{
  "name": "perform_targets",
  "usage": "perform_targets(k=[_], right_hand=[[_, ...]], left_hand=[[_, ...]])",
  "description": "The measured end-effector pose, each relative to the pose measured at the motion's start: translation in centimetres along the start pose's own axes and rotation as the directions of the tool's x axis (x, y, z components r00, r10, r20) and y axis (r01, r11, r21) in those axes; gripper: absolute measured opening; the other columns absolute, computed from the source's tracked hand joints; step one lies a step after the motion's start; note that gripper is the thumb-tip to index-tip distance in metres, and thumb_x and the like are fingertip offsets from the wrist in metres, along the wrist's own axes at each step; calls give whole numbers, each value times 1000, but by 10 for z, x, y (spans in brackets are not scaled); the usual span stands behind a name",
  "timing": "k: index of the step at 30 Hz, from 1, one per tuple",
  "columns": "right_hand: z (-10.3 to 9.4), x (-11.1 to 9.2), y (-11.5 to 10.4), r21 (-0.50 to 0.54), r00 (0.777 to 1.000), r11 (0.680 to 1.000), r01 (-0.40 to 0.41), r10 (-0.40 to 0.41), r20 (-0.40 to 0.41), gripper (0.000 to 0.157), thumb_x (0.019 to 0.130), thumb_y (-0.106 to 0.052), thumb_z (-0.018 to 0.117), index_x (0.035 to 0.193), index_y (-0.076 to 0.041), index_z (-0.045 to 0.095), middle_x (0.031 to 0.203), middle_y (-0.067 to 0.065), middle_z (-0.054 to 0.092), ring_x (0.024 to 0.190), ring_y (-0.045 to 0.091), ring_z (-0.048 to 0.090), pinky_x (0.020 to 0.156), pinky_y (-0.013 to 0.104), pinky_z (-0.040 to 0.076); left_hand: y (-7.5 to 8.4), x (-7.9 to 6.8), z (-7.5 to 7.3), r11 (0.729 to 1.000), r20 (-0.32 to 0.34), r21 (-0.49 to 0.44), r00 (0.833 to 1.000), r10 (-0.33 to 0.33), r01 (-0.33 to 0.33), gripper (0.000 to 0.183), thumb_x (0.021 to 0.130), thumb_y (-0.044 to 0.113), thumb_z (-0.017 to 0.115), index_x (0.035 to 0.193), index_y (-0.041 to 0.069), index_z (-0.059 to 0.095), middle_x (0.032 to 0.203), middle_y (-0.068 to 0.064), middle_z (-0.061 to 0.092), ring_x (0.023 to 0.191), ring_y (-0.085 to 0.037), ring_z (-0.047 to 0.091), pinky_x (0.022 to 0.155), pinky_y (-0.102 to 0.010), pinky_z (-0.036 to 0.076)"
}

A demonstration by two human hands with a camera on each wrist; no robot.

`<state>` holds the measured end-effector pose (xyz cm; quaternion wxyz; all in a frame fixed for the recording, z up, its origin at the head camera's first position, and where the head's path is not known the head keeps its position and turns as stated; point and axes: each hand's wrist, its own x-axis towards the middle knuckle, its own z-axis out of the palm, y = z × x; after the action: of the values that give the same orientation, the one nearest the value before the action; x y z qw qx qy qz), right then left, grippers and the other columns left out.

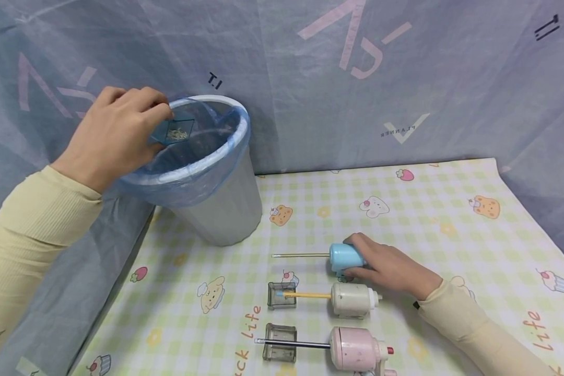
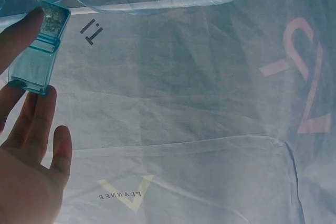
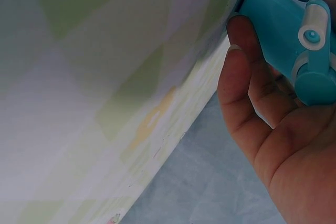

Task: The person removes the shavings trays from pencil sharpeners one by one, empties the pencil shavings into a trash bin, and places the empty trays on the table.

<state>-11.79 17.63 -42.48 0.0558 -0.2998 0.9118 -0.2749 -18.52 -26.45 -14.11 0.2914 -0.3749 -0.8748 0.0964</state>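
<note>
My left hand [image 1: 119, 133] pinches a clear blue shavings drawer [image 2: 37, 59] between thumb and fingers, over the mouth of the lined trash bin [image 1: 225, 203]. Pale shavings [image 1: 176, 134] lie inside the drawer. On the table my right hand [image 1: 385, 263] grips a blue crank pencil sharpener [image 1: 345, 257], its crank handle [image 3: 314, 32] showing in the right wrist view. A gold-toned pencil [image 1: 301, 255] sticks out of that sharpener to the left. Closer to me stand a white sharpener [image 1: 350, 300] with a yellow pencil [image 1: 310, 295] and a pink sharpener [image 1: 352, 349] with a black pencil [image 1: 305, 343].
Two grey see-through drawers [image 1: 273, 302] lie under the tips of the yellow and black pencils. A blue plastic bag [image 1: 192, 190] lines the bin and folds over its rim. A checked cloth [image 1: 207, 339] covers the table, with a grey-blue fabric backdrop [image 1: 305, 104] behind.
</note>
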Motion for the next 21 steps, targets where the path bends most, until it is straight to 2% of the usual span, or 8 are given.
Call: perform_targets(k=[6,12,19,21], right_hand=[[0,0,0,5,1000,1000,3,-3,-3,49,89,-53,65,124,-31,39,105,-11,50,78,8,54,65,28,46],[1,0,1,7,1000,1000,5,-5,-7,49,89,-54,64,124,-30,39,105,-11,50,79,8,54,65,29,46],[2,0,2,4,1000,1000,-2,2,-8,50,88,-57,63,124,-31,39,105,-11,50,79,7,54,65,28,46],[2,0,2,6,1000,1000,-4,4,-8,50,88,-56,63,124,-31,39,105,-11,50,80,8,54,65,28,46]], left_hand=[[0,0,-1,999,29,22,999,27,-28,48,59,-11,86,101,-1,65,114,-21,59,99,-40,56,93,-60,35],[-2,0,-3,996,57,37,995,77,-79,47,59,-16,82,100,-1,64,112,-20,60,98,-38,57,95,-58,36],[-2,-2,-3,984,57,70,986,158,-162,33,71,-25,61,92,0,62,107,-17,61,94,-36,57,96,-55,35],[-3,-3,-3,981,68,88,984,167,-173,33,72,-25,60,93,-1,62,108,-17,61,96,-36,57,97,-54,35]])
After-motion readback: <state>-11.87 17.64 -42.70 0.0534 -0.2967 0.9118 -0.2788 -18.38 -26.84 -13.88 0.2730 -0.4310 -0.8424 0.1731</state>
